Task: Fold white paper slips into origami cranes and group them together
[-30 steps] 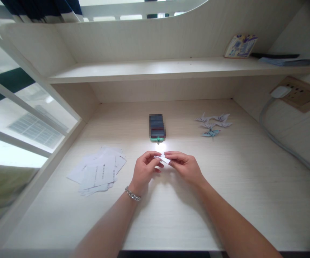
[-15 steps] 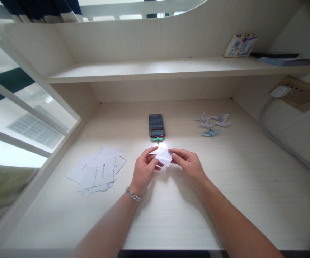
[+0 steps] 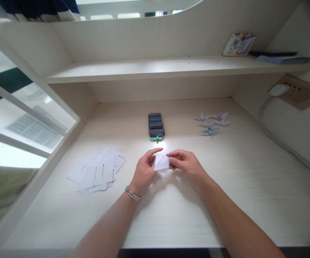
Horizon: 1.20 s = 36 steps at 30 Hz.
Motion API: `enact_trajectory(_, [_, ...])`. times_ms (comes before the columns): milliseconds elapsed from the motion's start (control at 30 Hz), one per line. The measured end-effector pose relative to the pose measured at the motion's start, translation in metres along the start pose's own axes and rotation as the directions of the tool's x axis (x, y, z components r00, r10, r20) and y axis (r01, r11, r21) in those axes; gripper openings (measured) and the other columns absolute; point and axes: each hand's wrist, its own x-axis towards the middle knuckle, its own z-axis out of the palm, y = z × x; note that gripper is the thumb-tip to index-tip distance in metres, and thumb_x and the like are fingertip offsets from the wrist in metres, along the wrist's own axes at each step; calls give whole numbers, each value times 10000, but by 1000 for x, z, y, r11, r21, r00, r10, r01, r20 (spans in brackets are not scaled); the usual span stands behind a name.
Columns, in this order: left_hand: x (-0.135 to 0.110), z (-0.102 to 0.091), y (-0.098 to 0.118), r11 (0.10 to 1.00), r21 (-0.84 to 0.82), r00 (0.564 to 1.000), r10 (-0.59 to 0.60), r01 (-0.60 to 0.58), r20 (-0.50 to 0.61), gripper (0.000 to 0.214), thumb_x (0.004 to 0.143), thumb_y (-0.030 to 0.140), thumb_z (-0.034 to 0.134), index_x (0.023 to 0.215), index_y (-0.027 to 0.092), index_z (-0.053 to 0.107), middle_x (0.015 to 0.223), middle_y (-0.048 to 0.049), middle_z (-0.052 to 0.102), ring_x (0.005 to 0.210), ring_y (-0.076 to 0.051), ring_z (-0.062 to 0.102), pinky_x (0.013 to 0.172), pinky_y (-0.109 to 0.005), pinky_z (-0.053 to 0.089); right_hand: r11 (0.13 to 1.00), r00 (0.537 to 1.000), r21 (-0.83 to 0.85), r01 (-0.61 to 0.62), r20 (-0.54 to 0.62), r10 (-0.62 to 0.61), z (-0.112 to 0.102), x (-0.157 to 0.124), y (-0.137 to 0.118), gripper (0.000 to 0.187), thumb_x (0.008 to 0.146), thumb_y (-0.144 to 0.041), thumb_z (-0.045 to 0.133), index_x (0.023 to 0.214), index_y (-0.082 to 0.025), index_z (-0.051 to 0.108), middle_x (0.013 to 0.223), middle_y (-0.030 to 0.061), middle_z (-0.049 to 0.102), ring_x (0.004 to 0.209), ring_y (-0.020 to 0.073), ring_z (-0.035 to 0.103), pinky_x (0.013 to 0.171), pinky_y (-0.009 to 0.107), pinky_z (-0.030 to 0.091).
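Observation:
A small folded sheet of white paper (image 3: 161, 162) is held between my two hands, a little above the desk. My left hand (image 3: 145, 167), with a chain bracelet at the wrist, holds the paper's left side; its index finger stretches out above the upper edge. My right hand (image 3: 185, 162) pinches the right edge between thumb and fingers. Part of the left fingers is hidden behind the paper. Just beyond the hands lies a phone (image 3: 156, 124) with a green edge, its screen blurred.
Loose printed paper sheets (image 3: 97, 173) lie at the left. Several folded paper cranes (image 3: 210, 132) stand at the back right, one bluish. Above the desk (image 3: 171, 222) runs a shelf (image 3: 133, 68) with a small box (image 3: 239, 44). A grey cable (image 3: 281, 145) hangs along the right wall.
The folded paper has turned and dropped slightly between my hands. My left index finger has straightened away from it. The right fingers stay at the right edge.

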Motion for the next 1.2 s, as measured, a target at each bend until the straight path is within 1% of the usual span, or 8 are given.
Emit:
enact_trajectory(167, [-3, 1, 4, 996, 59, 998, 65, -65, 7, 294, 689, 220, 696, 977, 168, 672, 966, -87, 662, 850, -189, 622, 745, -287, 495, 999, 999, -54, -9, 45, 11, -2, -1, -2, 262, 701, -356, 696, 852, -142, 704, 590, 21, 635, 562, 127, 578, 566, 270, 465])
enact_trajectory(300, [-5, 1, 7, 982, 155, 994, 109, -110, 16, 184, 689, 228, 699, 865, 177, 713, 881, -84, 679, 816, -197, 633, 750, -309, 496, 997, 997, -80, -3, 72, 8, -1, -1, 1, 257, 713, -368, 685, 839, -147, 719, 597, 24, 635, 564, 123, 567, 572, 268, 462])
enact_trajectory(467, [-5, 3, 8, 984, 147, 994, 105, -97, -43, 192, 680, 269, 709, 844, 169, 712, 864, -88, 698, 791, -206, 646, 709, -306, 504, 1000, 996, -22, 2, 89, 0, 0, 1, 5, 314, 688, -393, 706, 901, -162, 714, 647, 29, 656, 613, 138, 595, 597, 279, 475])
enact_trajectory(700, [-6, 8, 4, 991, 126, 996, 58, -50, -60, 210, 757, 296, 631, 906, 164, 698, 908, -85, 698, 779, -184, 634, 677, -273, 493, 1000, 998, 21, -14, 60, 13, 2, 3, 9, 262, 707, -396, 695, 811, -155, 686, 612, 12, 625, 576, 121, 574, 561, 254, 462])
enact_trajectory(833, [-2, 7, -1, 986, 167, 992, 20, 1, -123, 215, 771, 324, 600, 891, 169, 688, 807, -54, 692, 690, -160, 606, 628, -258, 474, 995, 1000, -92, 26, 6, -25, 4, 5, 10, 289, 730, -424, 661, 848, -161, 677, 682, 27, 646, 596, 135, 588, 555, 261, 467])
enact_trajectory(1033, [0, 0, -9, 919, 389, 960, 50, 64, -276, 135, 749, 287, 589, 757, 178, 668, 676, -6, 641, 613, -136, 543, 560, -229, 402, 922, 993, -372, 107, -12, -120, 17, -4, 7, 441, 686, -438, 693, 1051, -203, 613, 1054, 101, 643, 774, 194, 640, 678, 330, 518])
enact_trajectory(1133, [-1, -1, -10, 895, 440, 955, 64, 74, -289, 129, 742, 279, 587, 688, 177, 644, 615, 10, 603, 573, -124, 499, 521, -220, 361, 888, 989, -443, 121, -20, -144, 25, -10, 5, 433, 648, -418, 730, 1006, -211, 603, 1013, 88, 656, 753, 198, 645, 667, 329, 518])
enact_trajectory(1200, [-1, 0, -11, 889, 450, 956, 57, 82, -288, 127, 733, 268, 590, 657, 175, 631, 596, 13, 590, 567, -122, 491, 509, -217, 351, 877, 987, -464, 123, -37, -158, 29, -11, 4, 358, 690, -394, 699, 981, -207, 607, 956, 77, 674, 748, 199, 650, 664, 323, 515])
